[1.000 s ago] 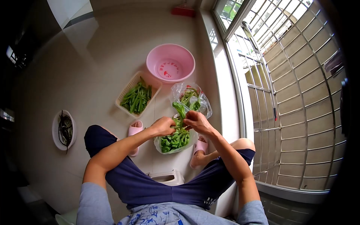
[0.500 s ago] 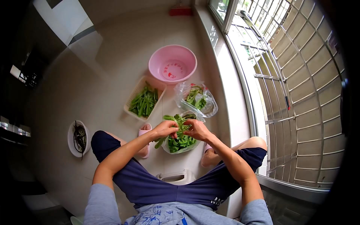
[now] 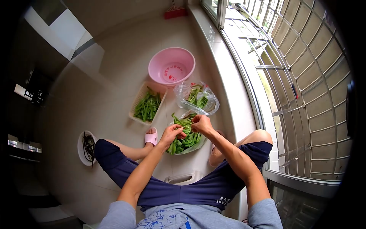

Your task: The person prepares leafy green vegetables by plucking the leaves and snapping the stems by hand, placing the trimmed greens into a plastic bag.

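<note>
My left hand (image 3: 172, 135) is closed in a pinch on a green stem, over the left side of an open plastic bag of leafy greens (image 3: 185, 142). Close by on the right, my right hand (image 3: 201, 124) has its thumb and fingers pinched together above the same bag; what they hold is too small to tell. Behind this bag lies a second clear plastic bag (image 3: 211, 104) with more stems and leaves. To its left a cream basket (image 3: 134, 98) holds cut green pieces (image 3: 147, 107).
A pink basin (image 3: 171, 65) stands beyond the basket. At the left is a white basket (image 3: 81, 149) with dark strips. A red dustpan (image 3: 175, 13) lies far back. Window ledge and metal bars line the right side. A pale stool (image 3: 184, 178) is under me.
The leafy stem that stood up between my hands is no longer raised there. My left hand has turned and moved slightly lower, and the camera view has shifted.
</note>
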A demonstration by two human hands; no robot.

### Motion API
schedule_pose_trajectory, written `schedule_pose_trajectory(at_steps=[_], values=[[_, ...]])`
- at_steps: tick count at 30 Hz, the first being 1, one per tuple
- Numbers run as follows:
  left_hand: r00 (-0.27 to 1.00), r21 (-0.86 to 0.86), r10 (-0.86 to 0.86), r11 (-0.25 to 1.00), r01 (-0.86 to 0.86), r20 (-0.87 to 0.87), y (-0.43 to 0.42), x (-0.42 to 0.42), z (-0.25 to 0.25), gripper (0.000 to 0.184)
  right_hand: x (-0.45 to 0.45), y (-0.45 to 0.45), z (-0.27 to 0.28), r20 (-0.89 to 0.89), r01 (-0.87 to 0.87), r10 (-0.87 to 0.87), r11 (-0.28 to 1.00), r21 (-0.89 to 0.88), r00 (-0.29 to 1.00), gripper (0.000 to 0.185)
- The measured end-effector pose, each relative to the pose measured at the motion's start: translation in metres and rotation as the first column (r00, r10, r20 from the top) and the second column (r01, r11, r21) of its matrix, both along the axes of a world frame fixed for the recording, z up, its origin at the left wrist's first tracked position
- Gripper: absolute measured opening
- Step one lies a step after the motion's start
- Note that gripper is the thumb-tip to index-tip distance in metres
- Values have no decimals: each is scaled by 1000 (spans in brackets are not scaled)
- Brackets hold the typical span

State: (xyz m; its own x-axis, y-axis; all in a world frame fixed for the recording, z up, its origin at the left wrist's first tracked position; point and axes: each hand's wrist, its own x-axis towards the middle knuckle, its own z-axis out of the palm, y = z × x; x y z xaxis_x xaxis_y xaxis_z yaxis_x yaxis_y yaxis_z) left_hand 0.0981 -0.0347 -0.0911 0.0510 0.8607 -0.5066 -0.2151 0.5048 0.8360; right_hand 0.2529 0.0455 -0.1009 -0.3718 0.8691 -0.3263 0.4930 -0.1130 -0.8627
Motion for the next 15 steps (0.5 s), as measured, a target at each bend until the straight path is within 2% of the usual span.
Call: schedule_pose_trajectory(at_steps=[4, 6, 7, 9, 14, 15], values=[[998, -3, 43, 999, -43, -42, -7, 2, -8, 18, 1, -2, 4, 44, 19, -23, 995, 96, 999, 13], [995, -40, 53, 998, -57, -90, -9, 3, -10, 15, -1, -3, 1, 50, -22, 10, 967, 253, 999, 13], [994, -38, 58, 997, -62, -88, -10, 4, -12, 15, -1, -3, 2, 52, -27, 15, 966, 255, 999, 13], [987, -68, 54, 996, -65, -153, -12, 5, -15, 14, 0, -5, 8, 227, -117, 22, 902, 415, 974, 14], [978, -112, 16, 993, -40, -208, -16, 5, -18, 14, 6, 13, 13, 218, -50, -42, 915, 399, 975, 14], [977, -119, 14, 992, -40, -214, -17, 5, -19, 14, 8, 17, 14, 169, -25, -27, 955, 297, 985, 15]])
